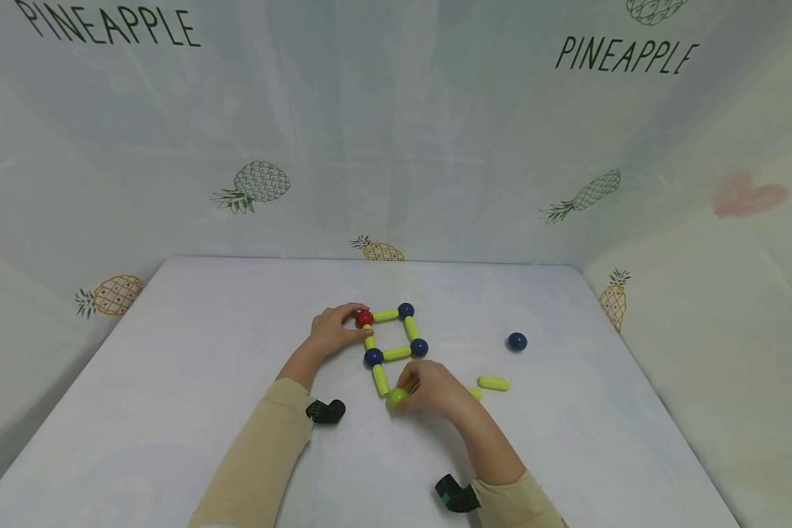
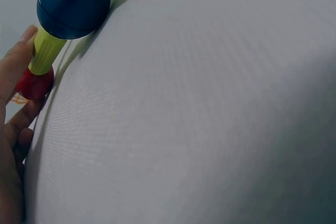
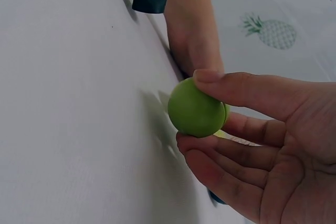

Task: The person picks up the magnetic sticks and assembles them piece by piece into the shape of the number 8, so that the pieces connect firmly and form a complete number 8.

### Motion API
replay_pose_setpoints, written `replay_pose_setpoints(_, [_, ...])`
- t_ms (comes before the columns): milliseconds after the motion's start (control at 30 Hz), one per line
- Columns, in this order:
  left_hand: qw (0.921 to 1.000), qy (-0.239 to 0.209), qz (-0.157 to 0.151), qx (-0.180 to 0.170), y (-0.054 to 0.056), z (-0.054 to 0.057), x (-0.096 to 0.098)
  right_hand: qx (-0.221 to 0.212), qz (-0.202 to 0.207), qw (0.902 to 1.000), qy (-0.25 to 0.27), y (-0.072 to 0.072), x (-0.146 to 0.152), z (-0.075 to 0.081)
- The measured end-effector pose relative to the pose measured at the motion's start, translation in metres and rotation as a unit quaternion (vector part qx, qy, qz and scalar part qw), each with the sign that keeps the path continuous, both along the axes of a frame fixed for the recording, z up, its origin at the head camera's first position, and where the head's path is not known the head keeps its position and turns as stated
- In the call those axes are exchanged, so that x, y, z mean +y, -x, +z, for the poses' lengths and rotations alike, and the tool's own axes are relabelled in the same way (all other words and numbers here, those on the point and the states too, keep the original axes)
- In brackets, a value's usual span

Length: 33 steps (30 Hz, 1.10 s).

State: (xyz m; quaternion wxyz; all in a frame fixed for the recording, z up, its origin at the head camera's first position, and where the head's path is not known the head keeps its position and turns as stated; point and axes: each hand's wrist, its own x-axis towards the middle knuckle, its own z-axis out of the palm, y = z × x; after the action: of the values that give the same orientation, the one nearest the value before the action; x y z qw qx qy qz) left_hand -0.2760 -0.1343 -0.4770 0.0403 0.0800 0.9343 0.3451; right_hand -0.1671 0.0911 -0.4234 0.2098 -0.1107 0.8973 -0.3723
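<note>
A square of yellow-green rods, such as the near rod (image 1: 397, 353), lies on the table with a red ball (image 1: 364, 318) at one corner and blue balls (image 1: 373, 357) at the others. My left hand (image 1: 333, 330) holds the red-ball corner, its thumb along the left rod (image 2: 46, 53) and its fingers around the red ball (image 2: 35, 85). From the near left blue ball another rod (image 1: 380, 381) extends toward me. At its near end my right hand (image 1: 435, 390) pinches a green ball (image 3: 197, 108) between thumb and fingers. Whether ball and rod touch, I cannot tell.
To the right lie a loose blue ball (image 1: 518, 342) and a loose yellow-green rod (image 1: 494, 383). Another rod (image 1: 475, 393) is partly hidden behind the right wrist. A pineapple-print curtain (image 1: 409, 147) hangs behind the white table (image 1: 237, 293).
</note>
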Motion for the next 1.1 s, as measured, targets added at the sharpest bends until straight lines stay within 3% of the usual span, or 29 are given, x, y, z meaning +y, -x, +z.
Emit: replay_pose_setpoints(1100, [0.9999,-0.006,-0.005,0.007,0.001,-0.002,-0.002,0.009,0.012,0.9997,-0.020,-0.002,-0.011,-0.008])
